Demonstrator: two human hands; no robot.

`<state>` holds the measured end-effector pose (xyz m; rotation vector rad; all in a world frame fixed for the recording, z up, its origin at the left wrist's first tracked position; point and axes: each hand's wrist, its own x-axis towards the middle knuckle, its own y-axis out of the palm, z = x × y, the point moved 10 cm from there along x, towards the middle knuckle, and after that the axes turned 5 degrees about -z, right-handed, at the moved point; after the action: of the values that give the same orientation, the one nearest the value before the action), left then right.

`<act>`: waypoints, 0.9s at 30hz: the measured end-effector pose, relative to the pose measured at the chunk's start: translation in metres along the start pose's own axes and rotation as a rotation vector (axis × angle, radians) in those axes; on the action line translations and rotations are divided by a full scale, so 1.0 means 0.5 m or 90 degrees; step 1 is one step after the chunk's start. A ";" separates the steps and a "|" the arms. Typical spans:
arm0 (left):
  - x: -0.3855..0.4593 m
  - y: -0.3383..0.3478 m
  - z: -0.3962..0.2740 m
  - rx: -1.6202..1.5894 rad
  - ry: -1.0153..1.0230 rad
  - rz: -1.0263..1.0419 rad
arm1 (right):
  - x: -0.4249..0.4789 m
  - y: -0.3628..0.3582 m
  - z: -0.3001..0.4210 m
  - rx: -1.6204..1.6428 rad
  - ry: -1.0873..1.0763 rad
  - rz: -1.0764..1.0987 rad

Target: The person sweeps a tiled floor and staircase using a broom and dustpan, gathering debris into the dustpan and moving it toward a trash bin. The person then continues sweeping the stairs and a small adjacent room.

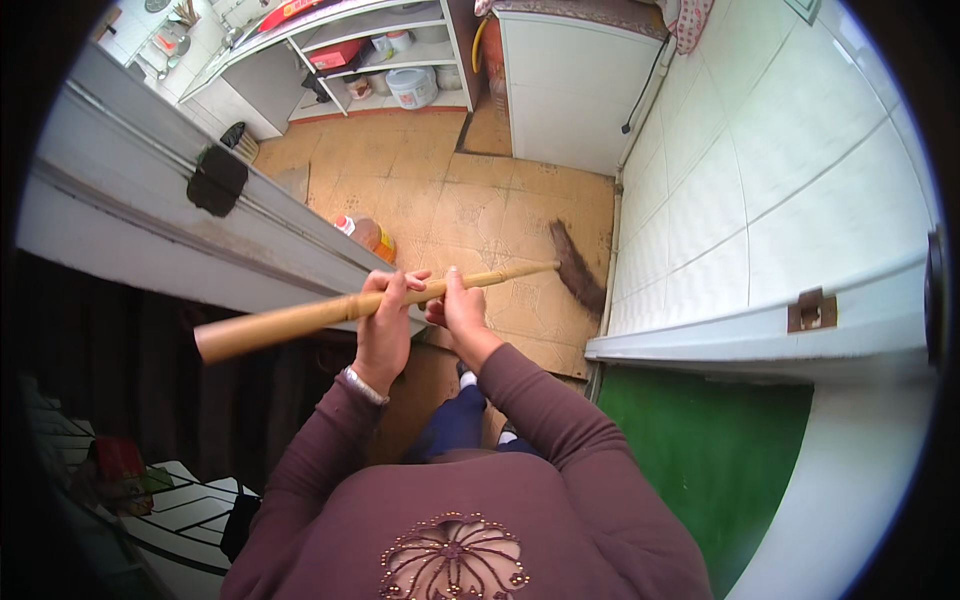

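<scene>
A long bamboo pole (322, 315) crosses the view in front of me, its thick end at the left and its thin end at the right. At that thin end is a dark brown mop or broom head (577, 274), resting on the tiled floor by the right wall. My left hand (384, 322) grips the pole near its middle, fingers curled over it, with a silvery band at the wrist. Just to the right of it, my right hand (459, 304) is closed around the same pole, thumb lying along the top.
A large plastic bottle (369, 236) with a red cap stands by the left door frame (285, 255). Farther off are open shelves (375, 56) with containers, a small bin (244, 142) and a white cabinet (577, 90). A tiled wall (697, 187) bounds the right.
</scene>
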<state>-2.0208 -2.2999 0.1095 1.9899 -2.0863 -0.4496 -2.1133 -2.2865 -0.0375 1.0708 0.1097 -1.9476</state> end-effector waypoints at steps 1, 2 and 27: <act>0.046 0.012 -0.011 -0.038 0.054 0.016 | -0.001 -0.001 0.031 -0.006 -0.023 0.025; 0.085 0.025 -0.019 -0.048 0.058 0.027 | 0.015 -0.014 0.057 -0.109 -0.099 0.021; 0.739 0.228 -0.048 0.035 0.093 0.200 | 0.620 0.170 0.398 -0.517 -0.660 -0.045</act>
<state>-2.1388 -2.6660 0.1557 1.6226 -2.2816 -0.1850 -2.2511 -2.6311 -0.1088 -0.4944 0.3194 -1.9912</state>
